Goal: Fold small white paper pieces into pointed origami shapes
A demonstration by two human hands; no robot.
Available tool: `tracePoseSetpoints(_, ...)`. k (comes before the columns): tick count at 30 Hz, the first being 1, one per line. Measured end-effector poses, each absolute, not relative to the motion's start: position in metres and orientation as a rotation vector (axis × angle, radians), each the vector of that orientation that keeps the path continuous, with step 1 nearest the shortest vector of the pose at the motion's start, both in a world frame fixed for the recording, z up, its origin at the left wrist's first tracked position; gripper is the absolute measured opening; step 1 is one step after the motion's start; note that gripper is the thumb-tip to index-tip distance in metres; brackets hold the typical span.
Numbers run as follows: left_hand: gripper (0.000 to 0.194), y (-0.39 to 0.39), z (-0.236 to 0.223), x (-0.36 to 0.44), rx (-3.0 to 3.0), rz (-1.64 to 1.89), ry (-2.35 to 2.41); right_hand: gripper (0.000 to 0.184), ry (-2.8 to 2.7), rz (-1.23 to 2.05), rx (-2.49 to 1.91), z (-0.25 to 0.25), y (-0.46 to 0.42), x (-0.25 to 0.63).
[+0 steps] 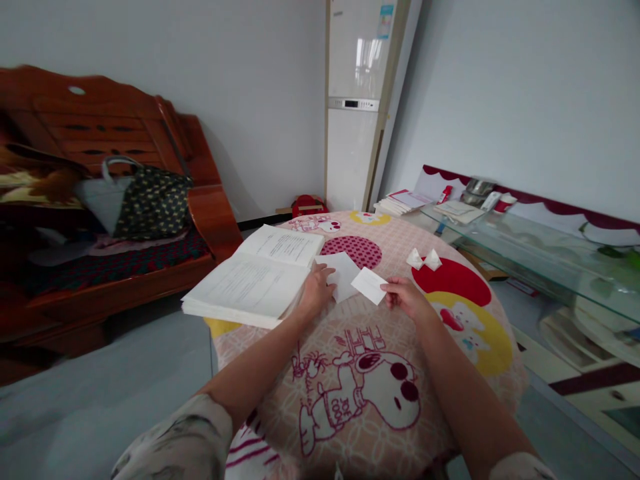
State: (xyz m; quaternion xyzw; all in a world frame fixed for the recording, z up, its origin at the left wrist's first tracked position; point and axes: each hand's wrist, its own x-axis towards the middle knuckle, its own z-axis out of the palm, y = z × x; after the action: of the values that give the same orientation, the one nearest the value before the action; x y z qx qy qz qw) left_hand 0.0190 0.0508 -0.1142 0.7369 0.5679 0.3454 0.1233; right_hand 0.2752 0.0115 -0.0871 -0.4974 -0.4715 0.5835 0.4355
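Note:
My right hand (406, 298) pinches the edge of a small white paper (369, 285), which looks folded, above the table. My left hand (319, 291) lies by the right edge of an open book (250, 283), fingers a little apart, touching or just over a plain white sheet (343, 270). That sheet sits between the book and the small paper, partly covered by my left fingers. Two small folded white paper shapes (424, 259) stand together farther right, on the red part of the cloth.
A patterned pink tablecloth (320, 340) covers the round table. At right a glass-topped cabinet (530, 247) carries papers, metal bowls (477, 190) and a cup (505, 202). A wooden bench (215, 220) with bags (150, 200) stands left. A tall white air conditioner (353, 153) fills the corner.

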Motion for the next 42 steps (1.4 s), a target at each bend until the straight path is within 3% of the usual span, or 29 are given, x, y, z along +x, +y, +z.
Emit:
tracePoseSetpoints(2,0.038,0.059,-0.112,0.018,2.124,1.057,1.647,0.029,-1.067,1.417,-1.194,-0.093,0.015,0.272)
tracePoseSetpoints(10,0.043,0.066,-0.065,-0.02,2.16,1.147,1.904,0.03,-0.887,1.402,-1.012,-0.097,0.009,0.271)
tracePoseSetpoints(14,0.023,0.055,-0.053,0.002,2.069,1.258,1.703,0.032,-0.903,1.413,-0.968,-0.093,0.007,0.259)
tracePoseSetpoints(16,0.016,0.048,-0.056,0.026,1.871,1.038,1.399,0.032,-0.953,1.416,-0.964,-0.093,0.006,0.253)
tracePoseSetpoints(19,0.025,0.04,-0.069,0.056,1.514,0.822,1.136,0.033,-1.006,1.403,-0.985,-0.092,0.004,0.247)
tracePoseSetpoints(29,0.033,0.031,-0.097,0.067,0.967,1.034,0.899,0.037,-1.255,1.427,-1.144,-0.098,-0.003,0.233)
tracePoseSetpoints(42,0.013,0.019,-0.096,0.074,1.122,0.943,0.95,0.018,-1.16,1.369,-1.271,-0.097,-0.003,0.234)
